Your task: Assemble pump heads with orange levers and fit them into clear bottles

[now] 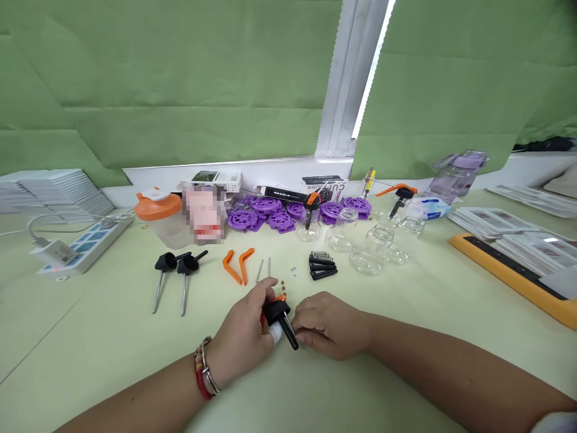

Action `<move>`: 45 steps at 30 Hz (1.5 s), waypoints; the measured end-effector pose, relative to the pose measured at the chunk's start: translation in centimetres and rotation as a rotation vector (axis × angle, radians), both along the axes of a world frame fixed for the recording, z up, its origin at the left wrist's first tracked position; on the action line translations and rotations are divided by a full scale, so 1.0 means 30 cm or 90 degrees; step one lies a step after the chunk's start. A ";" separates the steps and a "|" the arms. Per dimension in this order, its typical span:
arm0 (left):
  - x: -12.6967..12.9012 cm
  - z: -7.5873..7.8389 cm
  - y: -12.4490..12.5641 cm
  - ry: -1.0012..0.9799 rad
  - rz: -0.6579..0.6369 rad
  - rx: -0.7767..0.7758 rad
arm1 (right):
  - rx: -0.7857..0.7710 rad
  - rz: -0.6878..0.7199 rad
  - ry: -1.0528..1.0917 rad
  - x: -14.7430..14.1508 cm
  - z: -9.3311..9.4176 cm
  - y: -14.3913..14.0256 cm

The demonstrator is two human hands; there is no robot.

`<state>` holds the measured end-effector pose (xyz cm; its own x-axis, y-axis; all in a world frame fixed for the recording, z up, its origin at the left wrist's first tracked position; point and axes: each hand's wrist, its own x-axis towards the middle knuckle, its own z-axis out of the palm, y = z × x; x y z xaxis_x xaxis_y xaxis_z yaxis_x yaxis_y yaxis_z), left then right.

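Observation:
My left hand (pixel 247 325) is closed around a black plastic cap (pixel 276 309), with a bit of an orange lever (pixel 280 297) showing behind it. A black tube (pixel 289 334) and a thin metal rod stick out of the cap, slanting down to the right. My right hand (pixel 331 325) is beside the tube, fingers curled and pinched; what they grip, if anything, is hidden. Past my hands lie small brass-coloured pieces (pixel 283 287), two metal pins (pixel 260 270), two orange levers (pixel 243 266), black tubes (pixel 322 267) and springs (pixel 321 255).
Two black caps with metal rods (pixel 184 282) lie at left, near a power strip (pixel 92 246) and an orange-lidded shaker (pixel 162 216). Purple discs (pixel 243 220) and clear glass jars (pixel 367 258) stand farther back. An orange-edged tray (pixel 509 279) of cards is at right.

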<state>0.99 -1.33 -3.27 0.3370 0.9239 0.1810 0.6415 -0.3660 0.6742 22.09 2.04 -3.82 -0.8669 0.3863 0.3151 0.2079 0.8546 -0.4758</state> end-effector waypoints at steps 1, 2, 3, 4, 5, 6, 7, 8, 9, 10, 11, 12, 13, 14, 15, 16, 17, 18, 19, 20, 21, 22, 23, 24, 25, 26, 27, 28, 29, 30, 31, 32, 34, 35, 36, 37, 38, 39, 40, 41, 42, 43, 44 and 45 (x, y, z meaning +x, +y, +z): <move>-0.001 0.000 0.000 0.001 0.005 0.004 | 0.027 -0.010 -0.008 -0.002 -0.001 -0.005; 0.000 0.000 -0.002 -0.001 0.011 0.007 | 0.051 -0.023 -0.014 -0.004 -0.003 -0.009; 0.001 0.002 -0.004 -0.004 0.014 0.007 | 0.070 -0.039 -0.018 -0.006 -0.007 -0.012; 0.003 0.004 -0.007 -0.005 0.012 0.006 | 0.081 -0.056 -0.018 -0.007 -0.012 -0.014; 0.006 0.006 -0.011 -0.004 0.004 0.007 | 0.083 -0.071 -0.014 -0.009 -0.017 -0.015; 0.008 0.008 -0.015 0.003 -0.007 0.012 | 0.076 -0.081 -0.007 -0.009 -0.021 -0.015; 0.010 0.010 -0.019 0.015 -0.021 0.020 | 0.059 -0.086 0.002 -0.009 -0.024 -0.015; 0.012 0.012 -0.023 0.030 -0.035 0.027 | 0.035 -0.083 0.013 -0.008 -0.024 -0.014; 0.013 0.014 -0.025 0.046 -0.047 0.032 | 0.002 -0.074 0.023 -0.007 -0.020 -0.013; 0.012 0.016 -0.027 0.058 -0.057 0.034 | -0.041 -0.061 0.034 -0.004 -0.014 -0.012; 0.011 0.018 -0.028 0.064 -0.067 0.032 | -0.094 -0.050 0.044 -0.001 -0.005 -0.010; 0.010 0.021 -0.029 0.069 -0.078 0.029 | -0.158 -0.049 0.055 0.002 0.005 -0.007; 0.008 0.025 -0.030 0.072 -0.091 0.030 | -0.231 -0.063 0.066 0.005 0.015 -0.003; 0.006 0.028 -0.031 0.078 -0.109 0.035 | -0.312 -0.091 0.077 0.007 0.024 0.002; 0.005 0.032 -0.033 0.087 -0.132 0.044 | -0.396 -0.127 0.088 0.007 0.030 0.006; 0.004 0.035 -0.035 0.100 -0.162 0.058 | -0.478 -0.165 0.095 0.007 0.033 0.011; 0.004 0.037 -0.039 0.118 -0.197 0.074 | -0.553 -0.194 0.097 0.005 0.033 0.015; 0.004 0.040 -0.042 0.138 -0.233 0.089 | -0.617 -0.207 0.095 0.002 0.030 0.019; 0.004 0.041 -0.046 0.157 -0.264 0.105 | -0.671 -0.206 0.089 -0.001 0.027 0.021; 0.005 0.042 -0.050 0.174 -0.289 0.121 | -0.713 -0.198 0.082 -0.004 0.023 0.022; 0.005 0.044 -0.054 0.187 -0.305 0.135 | -0.744 -0.191 0.082 -0.007 0.020 0.022; 0.005 0.045 -0.057 0.194 -0.315 0.145 | -0.767 -0.190 0.088 -0.009 0.019 0.022; 0.005 0.045 -0.060 0.195 -0.322 0.153 | -0.784 -0.195 0.100 -0.011 0.019 0.021; 0.005 0.046 -0.063 0.194 -0.332 0.159 | -0.796 -0.204 0.113 -0.012 0.021 0.019; 0.005 0.047 -0.066 0.193 -0.344 0.165 | -0.805 -0.211 0.124 -0.013 0.024 0.018; 0.005 0.047 -0.068 0.194 -0.356 0.169 | -0.810 -0.211 0.127 -0.013 0.027 0.016; 0.005 0.046 -0.070 0.197 -0.366 0.173 | -0.814 -0.204 0.123 -0.013 0.029 0.015; 0.005 0.046 -0.072 0.201 -0.375 0.176 | -0.816 -0.187 0.112 -0.013 0.031 0.013; 0.006 0.045 -0.073 0.207 -0.380 0.179 | -0.816 -0.164 0.099 -0.012 0.032 0.011; 0.006 0.045 -0.074 0.213 -0.379 0.182 | -0.810 -0.141 0.084 -0.012 0.032 0.009; 0.006 0.045 -0.074 0.217 -0.376 0.184 | -0.798 -0.122 0.070 -0.012 0.032 0.007; 0.006 0.047 -0.075 0.217 -0.372 0.184 | -0.778 -0.112 0.061 -0.012 0.032 0.006; 0.006 0.054 -0.078 0.215 -0.379 0.171 | -0.724 -0.140 0.074 -0.013 0.032 0.010; 0.007 0.059 -0.081 0.216 -0.394 0.161 | -0.694 -0.179 0.100 -0.014 0.033 0.016; 0.008 0.065 -0.084 0.219 -0.418 0.151 | -0.661 -0.229 0.134 -0.015 0.035 0.026; 0.009 0.071 -0.088 0.228 -0.446 0.145 | -0.619 -0.283 0.167 -0.017 0.038 0.039; 0.011 0.076 -0.092 0.240 -0.471 0.143 | -0.563 -0.335 0.193 -0.020 0.042 0.055; 0.013 0.080 -0.095 0.254 -0.490 0.145 | -0.492 -0.380 0.205 -0.026 0.047 0.073; 0.014 0.083 -0.097 0.271 -0.496 0.149 | -0.402 -0.412 0.201 -0.035 0.052 0.093; 0.015 0.084 -0.098 0.289 -0.489 0.153 | -0.304 -0.427 0.183 -0.048 0.057 0.112; 0.015 0.083 -0.098 0.306 -0.469 0.156 | -0.204 -0.424 0.153 -0.067 0.060 0.130; 0.015 0.081 -0.097 0.322 -0.441 0.157 | -0.109 -0.404 0.112 -0.089 0.062 0.146; 0.014 0.078 -0.095 0.335 -0.406 0.157 | -0.013 -0.373 0.057 -0.115 0.062 0.160; 0.011 0.074 -0.091 0.344 -0.367 0.155 | 0.082 -0.338 -0.007 -0.143 0.059 0.172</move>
<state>1.33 -4.06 -1.04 0.8441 0.5353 0.0310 0.5213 -0.8328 0.1863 17.79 7.19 -2.05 -0.5663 0.7308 0.3812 0.6309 0.6819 -0.3700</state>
